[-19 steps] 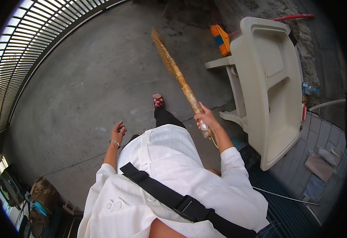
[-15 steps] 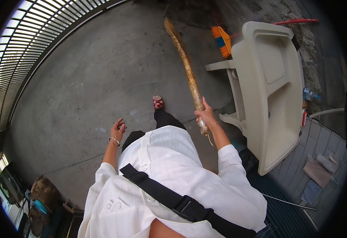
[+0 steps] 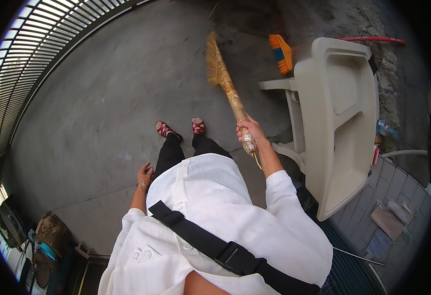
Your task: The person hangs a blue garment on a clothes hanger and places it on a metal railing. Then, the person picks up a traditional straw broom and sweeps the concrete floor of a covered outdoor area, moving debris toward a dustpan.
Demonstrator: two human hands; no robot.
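Observation:
My right hand [image 3: 253,132] is wrapped round the handle of a straw hand broom [image 3: 227,87], near its plastic-wrapped end. The broom slants forward and to the left, and its fan of tan bristles points left above the concrete floor. A thin cord loop dangles from the handle's near end. At my left side my left hand [image 3: 145,174] hangs with nothing in it, its fingers loose and slightly bent, a bracelet on the wrist.
On the right stands a cream plastic laundry sink [image 3: 326,142] on legs. Behind it are an orange bristled broom head [image 3: 281,54] and a red pole [image 3: 373,39]. A barred gate [image 3: 33,64] curves along the left. Cloths [image 3: 387,221] lie on tiles at the right.
My left foot has come into view beside the right one. The broom has turned, so its bristle fan shows. My left hand has dropped closer to my side.

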